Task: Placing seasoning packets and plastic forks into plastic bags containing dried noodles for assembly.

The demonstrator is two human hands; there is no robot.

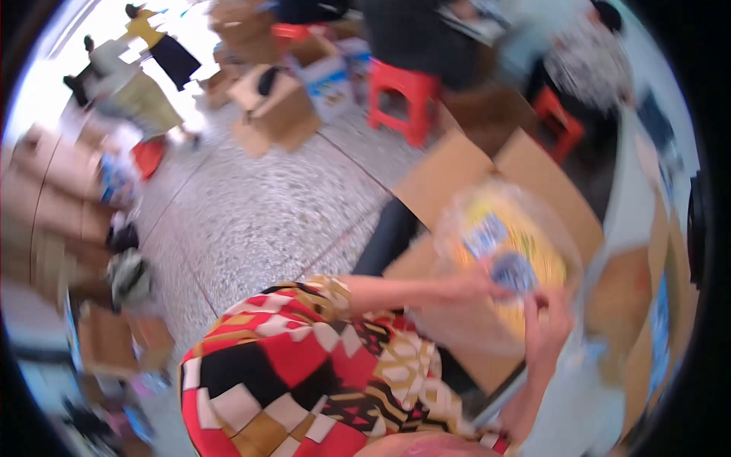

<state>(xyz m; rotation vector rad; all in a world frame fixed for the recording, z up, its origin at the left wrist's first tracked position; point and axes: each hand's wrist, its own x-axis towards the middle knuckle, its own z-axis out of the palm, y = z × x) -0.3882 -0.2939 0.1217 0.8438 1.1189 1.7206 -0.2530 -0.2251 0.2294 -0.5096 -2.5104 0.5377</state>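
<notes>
An open cardboard box [449, 179], flaps spread, stands in front of me, lined with a clear plastic bag [449, 217]. In the bag lie yellow packs [544, 251] and a blue-and-white printed piece [485, 234]. Over them is a small blue-grey, roundish packet [515, 272], blurred by motion. My left hand [481, 283] reaches in from the left, its fingers closed at the packet's near left edge. From the lower right comes my right hand [548, 320], thumb and fingers drawn together at the packet's lower right edge. Blur hides the exact grip.
A pale table [575, 400] runs along my right, with another carton [620, 305] by it. Red stools [406, 99] and seated people are beyond the box. Cartons [278, 114] stand on the speckled floor [251, 206], more are stacked at left. Two people stand far left.
</notes>
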